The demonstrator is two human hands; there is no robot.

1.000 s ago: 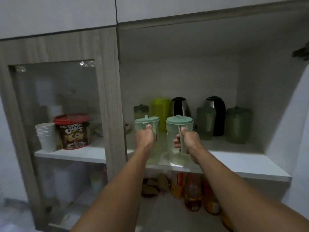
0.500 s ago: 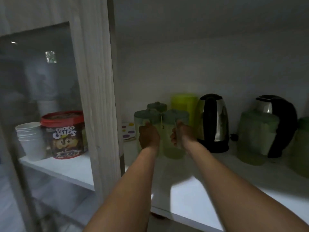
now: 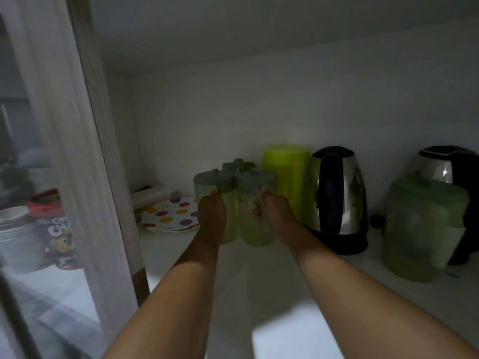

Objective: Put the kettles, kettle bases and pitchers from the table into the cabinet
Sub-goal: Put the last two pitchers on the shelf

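Pale green pitchers (image 3: 255, 224), teal lids; lime container (image 3: 287, 174); polka-dot plate (image 3: 168, 216).

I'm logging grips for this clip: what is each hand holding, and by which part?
The left hand grips the left pitcher and the right hand the right pitcher, each by its handle.

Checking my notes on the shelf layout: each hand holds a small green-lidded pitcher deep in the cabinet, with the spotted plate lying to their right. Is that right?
One detail is off. In the head view the spotted plate lies to the left of the pitchers, by the cabinet wall; a kettle is on their right. The rest holds: left hand and right hand each hold a pitcher.
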